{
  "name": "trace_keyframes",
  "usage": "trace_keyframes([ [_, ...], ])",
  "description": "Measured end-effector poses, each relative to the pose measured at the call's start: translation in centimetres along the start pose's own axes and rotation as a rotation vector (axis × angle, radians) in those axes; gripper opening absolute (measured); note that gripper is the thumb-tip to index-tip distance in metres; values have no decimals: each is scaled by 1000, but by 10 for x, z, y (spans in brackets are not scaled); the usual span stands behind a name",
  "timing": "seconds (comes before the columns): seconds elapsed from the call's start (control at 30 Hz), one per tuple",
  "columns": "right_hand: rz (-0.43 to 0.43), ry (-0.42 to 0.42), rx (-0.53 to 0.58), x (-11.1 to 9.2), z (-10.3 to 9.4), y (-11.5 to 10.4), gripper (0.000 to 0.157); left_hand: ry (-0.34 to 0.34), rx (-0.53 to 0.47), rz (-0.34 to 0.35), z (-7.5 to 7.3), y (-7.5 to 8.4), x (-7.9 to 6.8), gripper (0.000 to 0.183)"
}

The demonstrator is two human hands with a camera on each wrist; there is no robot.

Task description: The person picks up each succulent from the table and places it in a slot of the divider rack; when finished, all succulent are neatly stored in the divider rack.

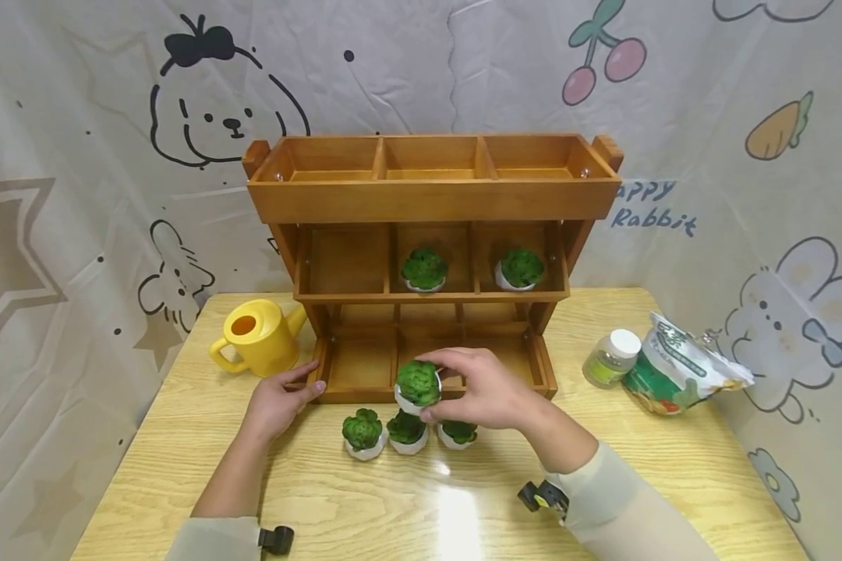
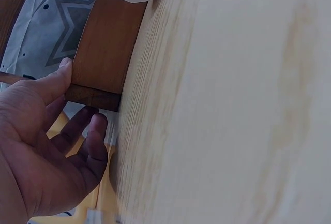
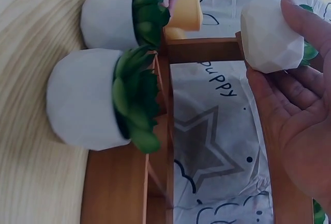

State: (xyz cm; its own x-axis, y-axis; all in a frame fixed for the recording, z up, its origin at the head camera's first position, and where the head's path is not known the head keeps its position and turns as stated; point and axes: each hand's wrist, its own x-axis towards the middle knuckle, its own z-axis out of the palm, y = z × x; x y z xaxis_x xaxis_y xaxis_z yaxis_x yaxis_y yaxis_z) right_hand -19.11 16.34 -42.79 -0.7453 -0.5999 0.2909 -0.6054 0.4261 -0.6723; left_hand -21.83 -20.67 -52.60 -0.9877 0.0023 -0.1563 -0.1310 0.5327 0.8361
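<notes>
My right hand [image 1: 487,389] holds a small potted succulent [image 1: 418,384], with thumb and fingers round its white faceted pot [image 3: 271,35]. The plant is raised in front of the bottom tier of a three-tier wooden shelf [image 1: 435,202]. At the shelf's lower left corner [image 2: 95,95], my left hand [image 1: 277,405] grips the wood between thumb and fingers. Three more potted succulents stand in a row on the table: a left one [image 1: 363,433], a middle one [image 1: 408,433] and a right one [image 1: 458,434], partly hidden by my right hand.
On the middle tier sit two succulents, one in the centre compartment [image 1: 424,269] and one in the right [image 1: 520,269]. A yellow watering can [image 1: 263,343] stands left of the shelf. To the right are a white-lidded jar [image 1: 612,360] and a green-and-white bag [image 1: 681,366]. Printed cloth [image 1: 407,70] hangs behind.
</notes>
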Motion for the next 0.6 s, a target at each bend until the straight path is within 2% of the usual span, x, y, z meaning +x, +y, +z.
trace_keyframes([
  [0.17,-38,4,-11,10,0,-3,69,1,15,8,0,0,1,60],
  [0.6,-63,19,7,34,1,-14,68,8,19,20,1,-3,1,58],
])
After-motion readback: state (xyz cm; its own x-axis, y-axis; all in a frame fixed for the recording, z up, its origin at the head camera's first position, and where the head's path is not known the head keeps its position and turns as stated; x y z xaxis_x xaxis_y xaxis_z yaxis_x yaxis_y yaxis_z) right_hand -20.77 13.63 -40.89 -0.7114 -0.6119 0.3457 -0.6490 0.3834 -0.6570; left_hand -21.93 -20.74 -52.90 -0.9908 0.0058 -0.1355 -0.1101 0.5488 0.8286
